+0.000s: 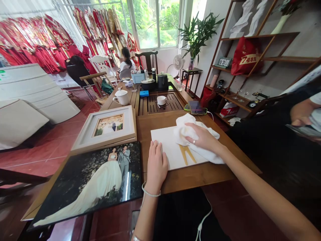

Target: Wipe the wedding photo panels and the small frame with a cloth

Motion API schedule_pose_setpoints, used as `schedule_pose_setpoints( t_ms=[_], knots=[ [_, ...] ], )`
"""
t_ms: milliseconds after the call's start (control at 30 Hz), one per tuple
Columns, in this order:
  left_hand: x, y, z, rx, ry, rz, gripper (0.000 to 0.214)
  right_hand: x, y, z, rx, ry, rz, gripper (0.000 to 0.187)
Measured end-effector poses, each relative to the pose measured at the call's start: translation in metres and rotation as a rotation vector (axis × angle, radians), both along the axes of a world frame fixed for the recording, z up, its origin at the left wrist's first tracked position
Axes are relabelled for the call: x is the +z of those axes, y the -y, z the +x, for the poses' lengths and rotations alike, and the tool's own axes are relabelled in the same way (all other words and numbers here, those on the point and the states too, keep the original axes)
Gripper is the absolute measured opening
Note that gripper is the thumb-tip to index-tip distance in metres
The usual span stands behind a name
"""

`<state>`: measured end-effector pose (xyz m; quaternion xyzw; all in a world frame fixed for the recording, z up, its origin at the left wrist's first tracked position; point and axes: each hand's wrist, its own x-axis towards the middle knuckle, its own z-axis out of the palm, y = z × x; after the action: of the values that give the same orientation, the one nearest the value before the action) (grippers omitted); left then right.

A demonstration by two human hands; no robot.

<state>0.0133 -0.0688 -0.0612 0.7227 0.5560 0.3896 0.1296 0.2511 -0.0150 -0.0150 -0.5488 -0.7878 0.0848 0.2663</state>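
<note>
White cloth (184,134) is in the r. hand (204,137): the fingers are bent around it and pinch it in a bunch, on the right part of a white panel (168,147). The rest of the cloth spreads to the right, partly on the panel & partly on the wooden table (144,130). L. hand (157,164) lies on the near left part of the same panel, palm down, fingers close together, w/ nothing visible in its grip. A gold piece (184,154) on the panel shows two legs; its upper end is hidden by the cloth.

To the left lies a big glossy photo (100,180) of a couple, & just beyond it a framed photo (108,126). Farther is a slatted tray (150,103) w/ a white cup (162,100); a lidded mug (122,97) is left of it, a phone (196,107) w/ cable right. Dark pot (162,82) stands beyond, nr. a seated person (126,65). Far left: clothes (50,43) on racks, mostly red. At right edge, another person's hand (300,120).
</note>
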Motion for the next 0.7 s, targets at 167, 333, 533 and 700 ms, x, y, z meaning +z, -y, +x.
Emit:
schedule_pose_setpoints(
  t_ms=[167, 333, 533, 700],
  knots=[
    [0.001, 0.000, 0.000, 0.000, -0.017, -0.018, 0.039, -0.004, 0.053, 0.012, 0.016, 0.064, 0.023, 0.050],
    [0.002, 0.000, 0.000, -0.003, -0.028, -0.013, 0.039, -0.005, 0.060, 0.019, -0.042, 0.075, 0.005, 0.049],
    [0.002, 0.000, 0.000, 0.001, -0.002, 0.001, 0.036, 0.005, 0.003, 0.004, -0.157, 0.036, -0.036, 0.046],
    [0.003, 0.001, 0.000, -0.007, -0.014, -0.021, 0.037, 0.021, -0.031, -0.026, -0.090, 0.018, -0.101, 0.041]
  ],
)
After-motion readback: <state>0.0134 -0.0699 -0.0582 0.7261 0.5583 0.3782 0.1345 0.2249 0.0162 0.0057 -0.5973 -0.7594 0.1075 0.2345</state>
